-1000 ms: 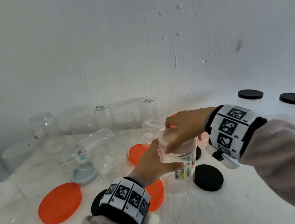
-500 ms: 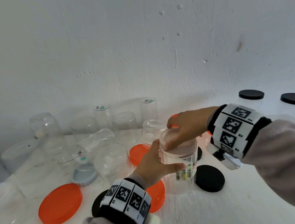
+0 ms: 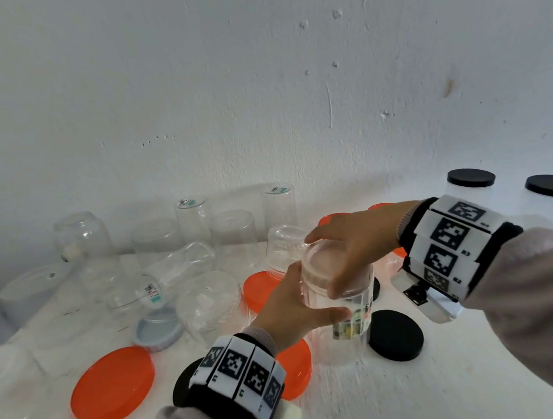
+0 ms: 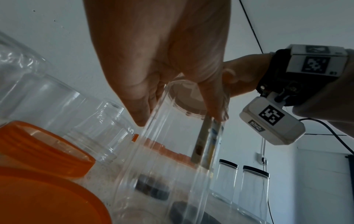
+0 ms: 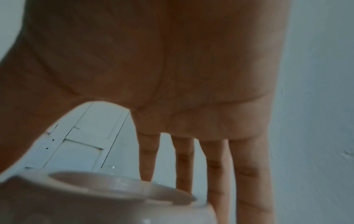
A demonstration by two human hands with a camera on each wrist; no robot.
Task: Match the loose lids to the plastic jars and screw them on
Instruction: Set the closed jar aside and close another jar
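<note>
Screwing-on step in hand: left hand [image 3: 289, 314] grips the clear jar [image 3: 345, 322] upright while right hand [image 3: 349, 252] clasps its translucent lid [image 3: 322, 262]. Next move likely calls for a further turn until seated, jar held steady.

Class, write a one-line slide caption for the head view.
Left hand steadies a clear jar while the right hand grips its translucent lid.

Upright clear jar [image 3: 343, 308], translucent lid [image 3: 322, 261] atop
</note>
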